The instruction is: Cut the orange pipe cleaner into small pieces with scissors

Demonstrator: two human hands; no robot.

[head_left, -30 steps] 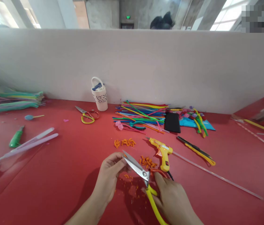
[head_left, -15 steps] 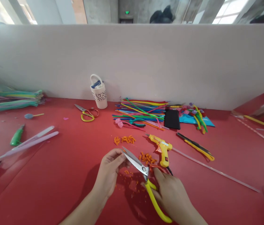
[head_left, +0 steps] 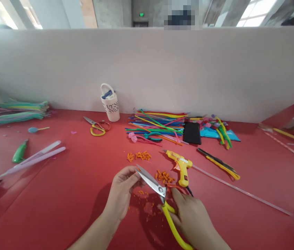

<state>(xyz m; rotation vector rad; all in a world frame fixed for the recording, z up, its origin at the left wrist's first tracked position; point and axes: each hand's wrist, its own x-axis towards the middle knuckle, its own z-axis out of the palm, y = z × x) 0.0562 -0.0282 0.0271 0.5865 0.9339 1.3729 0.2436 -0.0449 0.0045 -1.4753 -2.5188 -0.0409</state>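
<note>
My left hand pinches a small orange piece, mostly hidden by the fingers and the blades. In my right hand is a pair of scissors with one yellow and one red handle. Their blade tips point up and left, right at the fingertips of my left hand. Short orange pieces lie in a heap just beyond the blades, and a second group is farther back. Tiny orange scraps are scattered on the red table beneath my hands.
A yellow glue gun lies right of the orange pieces, near a utility knife. Behind are colourful pipe cleaners, pliers, a black phone, other scissors and a white cup. A pale partition borders the table.
The view has shifted very slightly. Both hands, the scissors and the things on the table keep nearly the same positions.
</note>
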